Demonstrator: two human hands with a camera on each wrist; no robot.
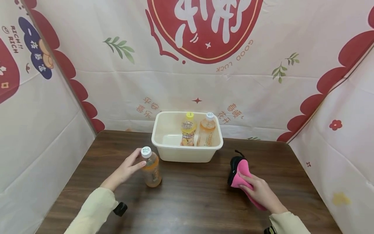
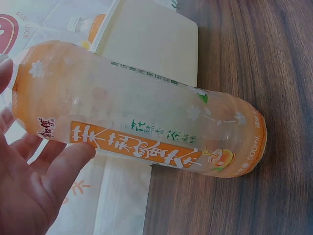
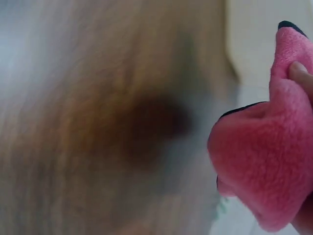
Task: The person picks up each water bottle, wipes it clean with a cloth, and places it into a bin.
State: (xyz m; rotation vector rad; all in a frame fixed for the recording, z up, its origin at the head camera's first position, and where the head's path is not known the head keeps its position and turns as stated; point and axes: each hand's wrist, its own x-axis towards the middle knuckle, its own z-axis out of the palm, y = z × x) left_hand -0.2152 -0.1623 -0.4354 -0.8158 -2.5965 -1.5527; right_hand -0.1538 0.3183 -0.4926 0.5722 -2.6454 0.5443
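My left hand [image 1: 126,169] grips a clear plastic drink bottle [image 1: 153,174] with a white cap and an orange label, thumb on one side and fingers on the other. The bottle is roughly upright in front of the white tub; whether its base touches the table cannot be told. Its label [image 2: 142,144] faces the left wrist camera, with the thumb against its upper part. On the right, my right hand [image 1: 261,191] holds a pink plush cloth [image 1: 243,169] with black on one side and a black loop. The cloth [image 3: 266,152] looks bunched in the right wrist view.
A white plastic tub [image 1: 187,153] stands at the back of the dark wooden table [image 1: 187,201]. Inside are a yellow-capped bottle [image 1: 189,131] and a white-capped bottle [image 1: 206,131], both upright. Printed cloth walls [image 1: 122,94] enclose the back and sides.
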